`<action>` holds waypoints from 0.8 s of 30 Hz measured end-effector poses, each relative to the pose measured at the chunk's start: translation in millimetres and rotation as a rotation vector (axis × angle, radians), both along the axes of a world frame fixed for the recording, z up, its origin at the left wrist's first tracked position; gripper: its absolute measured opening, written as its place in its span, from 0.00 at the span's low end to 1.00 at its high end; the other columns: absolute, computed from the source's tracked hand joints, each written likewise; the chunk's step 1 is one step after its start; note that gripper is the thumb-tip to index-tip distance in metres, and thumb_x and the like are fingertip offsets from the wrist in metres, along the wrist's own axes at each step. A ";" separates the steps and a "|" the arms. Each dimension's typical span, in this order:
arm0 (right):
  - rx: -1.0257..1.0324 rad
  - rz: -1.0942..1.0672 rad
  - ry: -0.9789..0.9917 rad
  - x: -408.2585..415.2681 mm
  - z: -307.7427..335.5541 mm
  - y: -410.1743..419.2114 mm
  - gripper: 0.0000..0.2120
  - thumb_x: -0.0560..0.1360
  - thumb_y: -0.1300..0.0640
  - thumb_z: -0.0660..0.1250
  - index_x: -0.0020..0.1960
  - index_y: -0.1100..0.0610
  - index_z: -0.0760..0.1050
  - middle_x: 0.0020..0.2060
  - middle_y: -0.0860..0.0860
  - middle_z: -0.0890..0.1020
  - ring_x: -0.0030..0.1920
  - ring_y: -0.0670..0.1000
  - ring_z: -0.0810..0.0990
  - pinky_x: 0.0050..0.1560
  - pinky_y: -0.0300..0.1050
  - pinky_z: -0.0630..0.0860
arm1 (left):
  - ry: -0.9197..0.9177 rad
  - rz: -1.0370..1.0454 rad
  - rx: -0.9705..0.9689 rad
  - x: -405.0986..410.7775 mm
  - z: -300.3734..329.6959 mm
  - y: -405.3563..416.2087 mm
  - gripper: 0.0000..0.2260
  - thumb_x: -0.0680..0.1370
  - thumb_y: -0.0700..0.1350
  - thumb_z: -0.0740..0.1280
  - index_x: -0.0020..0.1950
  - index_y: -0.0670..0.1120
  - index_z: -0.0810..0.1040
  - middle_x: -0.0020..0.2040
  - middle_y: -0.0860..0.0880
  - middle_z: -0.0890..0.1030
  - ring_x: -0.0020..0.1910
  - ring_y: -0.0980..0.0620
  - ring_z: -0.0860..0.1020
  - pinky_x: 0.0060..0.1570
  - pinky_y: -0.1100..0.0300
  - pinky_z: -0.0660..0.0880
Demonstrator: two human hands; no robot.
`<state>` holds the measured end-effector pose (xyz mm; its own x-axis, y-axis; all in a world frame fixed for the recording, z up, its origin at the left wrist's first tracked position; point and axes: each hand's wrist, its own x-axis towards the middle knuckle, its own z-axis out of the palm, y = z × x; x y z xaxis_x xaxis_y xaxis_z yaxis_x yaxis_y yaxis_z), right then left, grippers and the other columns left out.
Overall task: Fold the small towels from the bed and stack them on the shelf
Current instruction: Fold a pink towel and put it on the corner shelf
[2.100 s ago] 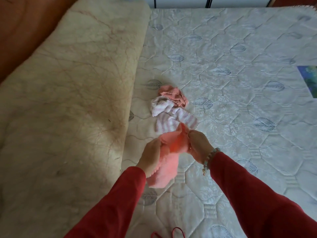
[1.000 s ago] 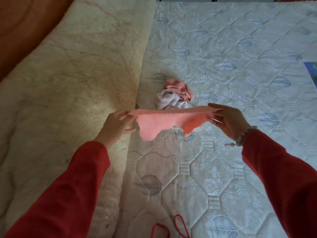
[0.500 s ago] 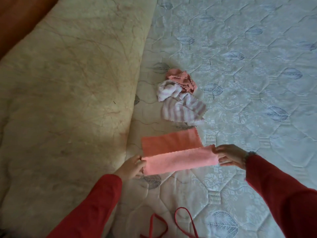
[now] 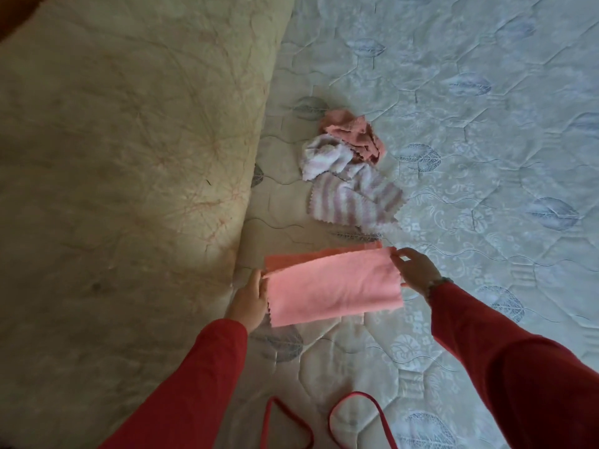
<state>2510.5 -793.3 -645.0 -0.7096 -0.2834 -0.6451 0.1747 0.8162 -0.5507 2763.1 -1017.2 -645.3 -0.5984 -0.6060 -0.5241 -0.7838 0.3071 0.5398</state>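
Observation:
A pink towel [image 4: 334, 286] lies folded in half on the quilted mattress [image 4: 486, 157], its upper layer almost covering the lower one. My left hand [image 4: 249, 298] pinches its left edge. My right hand [image 4: 413, 270] pinches the far right corner. Beyond it sits a crumpled pile: a striped pink-and-white towel [image 4: 353, 199] and a darker pink towel [image 4: 353, 134] behind it. No shelf is in view.
A thick cream quilt [image 4: 129, 189] lies rolled along the left side of the mattress, right next to my left hand. Red cord loops [image 4: 353, 413] hang at the bottom edge of the view.
The pink towel went from bunched, to stretched out in the air, to laid on the mattress. Since half a second ago its near half has been folded over the far half.

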 end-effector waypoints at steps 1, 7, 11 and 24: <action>0.006 0.007 0.012 -4.3 -5.0 -3.3 0.08 0.80 0.49 0.63 0.50 0.53 0.75 0.45 0.57 0.80 0.52 0.65 0.81 0.56 0.64 0.77 | -0.007 0.011 -0.008 -4.8 -1.5 -3.1 0.12 0.84 0.46 0.55 0.64 0.42 0.70 0.55 0.36 0.81 0.54 0.36 0.79 0.49 0.49 0.72; 0.062 0.022 -0.019 -23.8 -21.1 -19.8 0.19 0.79 0.42 0.62 0.58 0.56 0.78 0.46 0.55 0.80 0.53 0.63 0.81 0.57 0.61 0.78 | -0.072 0.053 -0.042 -27.8 -20.6 -20.5 0.12 0.84 0.48 0.56 0.62 0.43 0.70 0.50 0.36 0.81 0.51 0.37 0.80 0.49 0.48 0.75; 0.130 0.041 -0.020 -25.2 -26.0 -24.0 0.18 0.78 0.48 0.66 0.63 0.57 0.77 0.57 0.58 0.82 0.55 0.61 0.82 0.61 0.57 0.76 | -0.105 0.088 -0.056 -32.3 -40.2 -24.2 0.12 0.83 0.53 0.57 0.61 0.48 0.72 0.40 0.44 0.81 0.42 0.42 0.80 0.42 0.53 0.75; 0.209 -0.008 -0.281 -13.3 -36.0 -9.3 0.24 0.70 0.48 0.76 0.57 0.65 0.79 0.54 0.59 0.82 0.48 0.55 0.79 0.52 0.45 0.73 | -0.044 0.594 0.295 -46.6 -37.2 -3.2 0.19 0.71 0.42 0.76 0.57 0.39 0.75 0.46 0.45 0.80 0.49 0.42 0.80 0.42 0.59 0.70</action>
<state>2497.2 -802.6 -681.0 -0.4975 -0.1200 -0.8591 0.3028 0.9041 -0.3016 2716.5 -1020.4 -682.5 -0.1810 -0.6538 -0.7347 -0.7975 -0.3396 0.4986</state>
